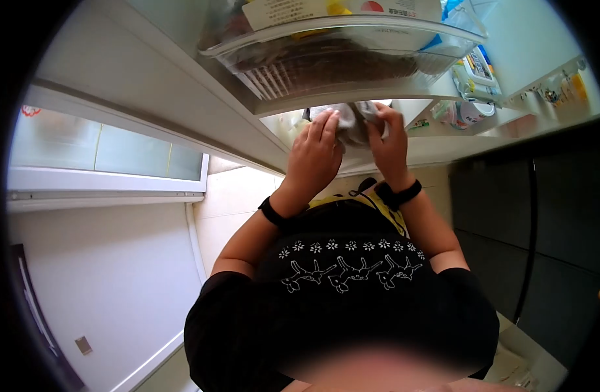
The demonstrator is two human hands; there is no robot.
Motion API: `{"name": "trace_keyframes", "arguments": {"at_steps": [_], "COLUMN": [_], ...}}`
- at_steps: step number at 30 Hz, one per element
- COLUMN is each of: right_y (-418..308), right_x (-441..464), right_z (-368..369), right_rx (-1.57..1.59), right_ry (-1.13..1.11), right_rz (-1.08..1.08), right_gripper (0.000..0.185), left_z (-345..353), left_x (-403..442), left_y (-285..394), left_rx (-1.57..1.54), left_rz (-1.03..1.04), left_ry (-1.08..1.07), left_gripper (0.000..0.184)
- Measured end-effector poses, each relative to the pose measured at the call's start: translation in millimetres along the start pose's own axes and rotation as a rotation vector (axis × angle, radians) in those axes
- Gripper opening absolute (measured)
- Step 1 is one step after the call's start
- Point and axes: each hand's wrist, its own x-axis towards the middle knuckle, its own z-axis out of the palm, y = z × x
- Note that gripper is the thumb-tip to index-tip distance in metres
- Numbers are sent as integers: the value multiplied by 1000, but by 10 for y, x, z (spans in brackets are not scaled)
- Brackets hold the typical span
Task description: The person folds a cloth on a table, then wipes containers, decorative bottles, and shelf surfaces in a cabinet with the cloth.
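Note:
A crumpled, greyish-white, cloth-like piece (353, 124) is between my two hands at the lower shelf (417, 145); its exact kind cannot be made out. My left hand (315, 155) grips its left side, with the fingers closed over the top edge. On the other side, my right hand (390, 147) pinches it between thumb and fingers. Both wrists wear black bands. The hands partly hide what lies behind the piece on the shelf.
Above my hands, a see-through plastic bin (352, 59) with packets stands on the upper shelf. To the right are a pack of wipes (477, 70) and a white tub (475, 113). A dark cabinet (496, 215) stands at the right, a white-framed window (110, 153) at the left.

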Motion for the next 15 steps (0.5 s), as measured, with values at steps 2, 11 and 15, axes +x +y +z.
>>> {"name": "trace_keyframes", "arguments": {"at_steps": [2, 11, 15], "right_y": [52, -67, -152], "right_x": [124, 227, 163], "right_z": [11, 95, 173], "right_rx": [-105, -686, -649], "right_ry": [-77, -247, -172], "right_rz": [5, -374, -405], "right_gripper": [32, 23, 7], "left_z": [194, 404, 452], "left_x": [-29, 56, 41], "left_y": [-107, -290, -310], "left_rx": [41, 74, 15], "left_rz": [-1, 9, -63], "left_ry": [-61, 61, -3], "left_gripper": [58, 26, 29]}}
